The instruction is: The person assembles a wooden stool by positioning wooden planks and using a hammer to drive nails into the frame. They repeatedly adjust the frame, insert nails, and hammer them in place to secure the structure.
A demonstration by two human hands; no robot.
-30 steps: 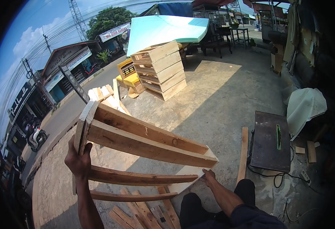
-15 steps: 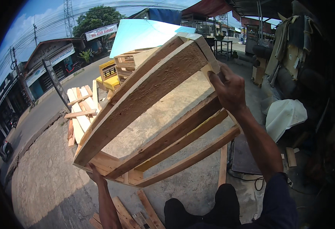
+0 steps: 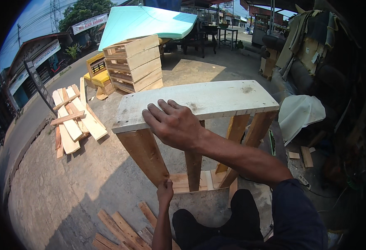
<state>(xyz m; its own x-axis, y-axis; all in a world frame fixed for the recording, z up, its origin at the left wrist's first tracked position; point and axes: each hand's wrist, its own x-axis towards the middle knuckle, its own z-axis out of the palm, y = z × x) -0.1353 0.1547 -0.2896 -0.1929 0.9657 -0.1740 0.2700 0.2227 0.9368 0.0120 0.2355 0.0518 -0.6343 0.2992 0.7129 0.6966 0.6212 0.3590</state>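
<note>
Wooden frame stands upright (right fingers on its top).

Head: left 1 of 2 fisheye cameras worn side by side, above the person's knees
Concrete ground: looked down on at a slant, facing forward
Wooden frame: close, seen from above
Right hand: near, mid-picture
Left hand: lower, farther from the lens
Street: far, upper left
Rim: dark, straight edges bending toward it
</note>
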